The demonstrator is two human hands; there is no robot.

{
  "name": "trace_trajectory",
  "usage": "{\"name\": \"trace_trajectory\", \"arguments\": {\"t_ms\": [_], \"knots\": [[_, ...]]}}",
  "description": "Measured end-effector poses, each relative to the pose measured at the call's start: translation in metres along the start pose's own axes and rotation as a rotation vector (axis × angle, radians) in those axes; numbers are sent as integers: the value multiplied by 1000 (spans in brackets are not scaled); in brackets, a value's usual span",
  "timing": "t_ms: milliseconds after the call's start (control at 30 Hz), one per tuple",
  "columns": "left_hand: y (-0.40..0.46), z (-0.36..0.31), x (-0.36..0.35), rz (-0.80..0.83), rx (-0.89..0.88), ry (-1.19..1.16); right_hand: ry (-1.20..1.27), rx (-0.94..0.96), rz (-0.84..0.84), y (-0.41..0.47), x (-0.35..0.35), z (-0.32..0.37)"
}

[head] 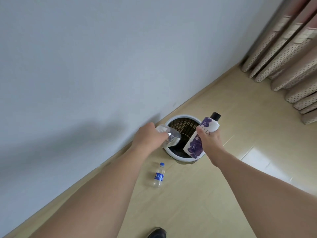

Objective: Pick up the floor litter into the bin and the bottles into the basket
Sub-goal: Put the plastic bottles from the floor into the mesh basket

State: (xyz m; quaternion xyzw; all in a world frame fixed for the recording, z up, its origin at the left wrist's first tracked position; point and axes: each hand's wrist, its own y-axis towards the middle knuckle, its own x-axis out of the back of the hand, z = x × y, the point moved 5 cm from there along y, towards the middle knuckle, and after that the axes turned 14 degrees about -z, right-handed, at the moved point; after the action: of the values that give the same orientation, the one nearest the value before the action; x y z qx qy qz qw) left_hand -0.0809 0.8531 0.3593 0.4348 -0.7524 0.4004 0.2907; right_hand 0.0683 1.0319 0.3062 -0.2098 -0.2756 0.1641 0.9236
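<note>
Two bottles held over the basket (pixel 173 152) by the wall: left hand (pixel 147 137) closed on clear bottle (pixel 169 137), right hand (pixel 210 140) wrapped mid-body round white-purple bottle (pixel 202 136). Third bottle (pixel 159 176) lies on floor (pixel 214 194) beside basket; probably light, smooth, rollable—grip its waist.

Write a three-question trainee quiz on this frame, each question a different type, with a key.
1. True or false: the left hand holds a clear bottle over the basket.
2. Which bottle does the right hand hold? A) green B) white with purple flowers C) red
3. Fill in: the small blue-capped bottle lies on the ____.

Key: 1 true; 2 B; 3 floor.
</note>
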Motion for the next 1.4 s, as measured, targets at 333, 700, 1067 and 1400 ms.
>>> {"name": "trace_trajectory", "arguments": {"t_ms": [333, 700, 1067, 1400], "knots": [[64, -83, -111, -47, -169, 231, -240, 267, 87, 125, -6, 10], [128, -63, -220, -41, -293, 515, -607, 577, 266, 220, -83, -63], [183, -24, -298, -113, -474, 553, -783, 685, 312, 268, -146, -130], [222, 6, -341, -123, -576, 561, -1014, 716, 325, 306, -188, -163]]}}
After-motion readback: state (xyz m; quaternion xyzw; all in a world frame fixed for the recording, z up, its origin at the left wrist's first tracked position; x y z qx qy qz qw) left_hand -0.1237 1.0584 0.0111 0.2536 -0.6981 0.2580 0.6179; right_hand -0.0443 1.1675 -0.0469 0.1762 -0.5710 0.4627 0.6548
